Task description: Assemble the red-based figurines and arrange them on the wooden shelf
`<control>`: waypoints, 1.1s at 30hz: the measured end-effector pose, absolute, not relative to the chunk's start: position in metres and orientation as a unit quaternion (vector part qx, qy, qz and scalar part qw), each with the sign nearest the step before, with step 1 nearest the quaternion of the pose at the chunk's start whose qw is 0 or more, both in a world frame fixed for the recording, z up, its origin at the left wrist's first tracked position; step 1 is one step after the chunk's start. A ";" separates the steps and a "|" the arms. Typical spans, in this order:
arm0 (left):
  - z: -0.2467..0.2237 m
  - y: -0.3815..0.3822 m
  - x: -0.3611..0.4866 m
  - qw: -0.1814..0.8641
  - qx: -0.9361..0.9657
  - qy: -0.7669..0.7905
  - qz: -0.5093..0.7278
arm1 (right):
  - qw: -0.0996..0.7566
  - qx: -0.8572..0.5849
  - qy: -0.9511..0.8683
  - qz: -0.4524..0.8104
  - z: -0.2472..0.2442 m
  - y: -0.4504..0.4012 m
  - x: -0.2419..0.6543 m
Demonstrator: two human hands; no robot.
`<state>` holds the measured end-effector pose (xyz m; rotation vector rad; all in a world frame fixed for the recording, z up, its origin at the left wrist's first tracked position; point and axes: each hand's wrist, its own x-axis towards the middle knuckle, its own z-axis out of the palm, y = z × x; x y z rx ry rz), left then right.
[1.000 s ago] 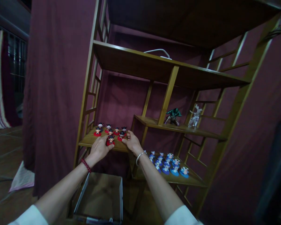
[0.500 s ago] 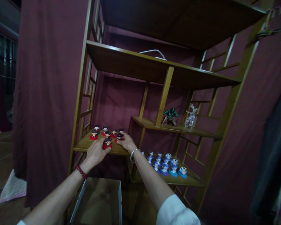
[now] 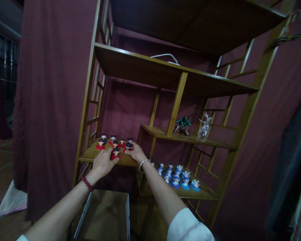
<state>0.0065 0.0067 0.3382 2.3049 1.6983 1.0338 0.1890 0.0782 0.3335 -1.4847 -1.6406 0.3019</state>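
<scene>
Several small dark-haired figurines on red bases stand on the left wooden shelf (image 3: 90, 154). My left hand (image 3: 103, 163) is closed on the front figurine (image 3: 116, 153), with the thumb at its red base. My right hand (image 3: 137, 153) grips another figurine (image 3: 128, 147) just behind and to the right, its fingers partly hidden. Around them are a figurine (image 3: 100, 144) at the left, one (image 3: 112, 138) in the back row and one (image 3: 122, 142) near the middle. Both held figurines are upright at shelf level.
An open cardboard box (image 3: 107, 214) sits below the shelf. Blue and white figurines (image 3: 176, 180) fill part of the lower right shelf. Above them stand a green-and-brown figure (image 3: 182, 126) and a clear figure (image 3: 205, 126). A wooden upright (image 3: 177, 103) divides the unit.
Both hands stay on the same two figurines with almost no movement. The whole view has shifted very slightly.
</scene>
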 end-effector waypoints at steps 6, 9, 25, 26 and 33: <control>0.336 0.007 0.006 0.038 0.756 0.556 0.343 | 0.438 -0.606 -0.653 0.119 0.335 0.076 0.192; 0.337 0.006 0.006 0.035 0.759 0.552 0.345 | 0.433 -0.621 -0.646 0.103 0.338 0.072 0.195; 0.344 0.013 0.016 0.047 0.750 0.581 0.311 | 0.385 -0.673 -0.630 0.050 0.346 0.053 0.191; 0.344 0.014 0.017 0.043 0.752 0.582 0.307 | 0.386 -0.674 -0.628 0.047 0.346 0.052 0.190; 0.346 0.023 0.028 0.026 0.768 0.559 0.313 | 0.386 -0.675 -0.627 0.044 0.346 0.051 0.189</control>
